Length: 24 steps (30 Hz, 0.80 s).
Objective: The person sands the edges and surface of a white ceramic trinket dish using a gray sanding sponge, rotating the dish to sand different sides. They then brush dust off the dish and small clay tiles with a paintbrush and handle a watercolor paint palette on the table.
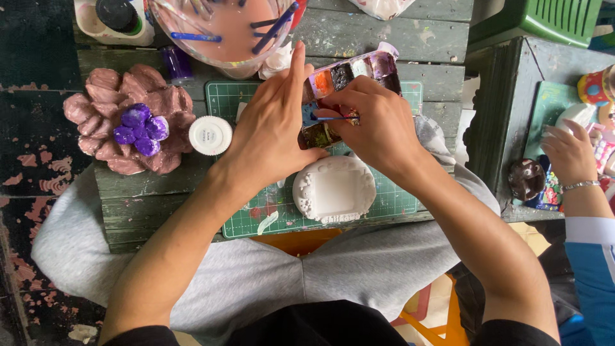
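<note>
My left hand [272,125] holds the near end of a strip of small paint pots [349,70] with mixed colours, tilted above the green cutting mat [397,198]. My right hand [378,122] grips a thin blue-handled paintbrush [336,117] whose tip points into one of the pots. Below both hands an unpainted white plaster piece [333,190] lies flat on the mat.
A brown plaster flower with a purple centre [131,122] and a white lid [210,135] sit at the left. A bowl of pinkish water holding brushes [221,29] stands at the back. Another person's hand [570,154] with a bracelet works at a table on the right.
</note>
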Each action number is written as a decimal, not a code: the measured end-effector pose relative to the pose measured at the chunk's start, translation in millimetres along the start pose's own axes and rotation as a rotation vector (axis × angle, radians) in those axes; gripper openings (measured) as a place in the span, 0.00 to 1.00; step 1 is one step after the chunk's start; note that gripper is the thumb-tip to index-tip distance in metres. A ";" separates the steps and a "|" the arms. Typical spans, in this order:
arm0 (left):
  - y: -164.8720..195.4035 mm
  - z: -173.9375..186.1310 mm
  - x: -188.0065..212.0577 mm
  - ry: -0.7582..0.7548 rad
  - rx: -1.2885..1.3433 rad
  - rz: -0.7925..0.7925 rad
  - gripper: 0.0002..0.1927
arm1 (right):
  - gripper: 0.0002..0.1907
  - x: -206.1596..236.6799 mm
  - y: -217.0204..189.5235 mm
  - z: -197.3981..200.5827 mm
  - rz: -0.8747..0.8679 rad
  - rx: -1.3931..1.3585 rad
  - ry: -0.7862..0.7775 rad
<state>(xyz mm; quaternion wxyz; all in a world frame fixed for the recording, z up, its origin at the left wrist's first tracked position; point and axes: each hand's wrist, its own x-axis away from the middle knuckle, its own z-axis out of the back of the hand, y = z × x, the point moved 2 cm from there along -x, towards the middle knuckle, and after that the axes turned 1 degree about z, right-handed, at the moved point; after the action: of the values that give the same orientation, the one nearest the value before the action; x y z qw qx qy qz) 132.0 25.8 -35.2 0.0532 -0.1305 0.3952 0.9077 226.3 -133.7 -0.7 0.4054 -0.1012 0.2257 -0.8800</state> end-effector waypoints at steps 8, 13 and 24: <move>0.1 0.8 -0.7 0.009 0.010 0.000 0.75 | 0.07 -7.4 -0.1 -14.4 -0.113 0.037 -0.029; 0.4 0.4 -0.6 0.007 -0.004 0.006 0.73 | 0.05 -2.6 2.8 -24.1 -0.017 0.082 0.035; 1.3 1.9 -1.8 -0.014 -0.012 0.034 0.74 | 0.08 5.0 8.4 -26.1 0.124 0.202 0.064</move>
<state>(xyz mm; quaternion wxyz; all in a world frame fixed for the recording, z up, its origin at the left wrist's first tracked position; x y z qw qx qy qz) 133.1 26.3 -32.5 0.0395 -0.1178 0.3913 0.9118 219.3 -134.0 -27.7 0.4599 -0.0177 0.1543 -0.8743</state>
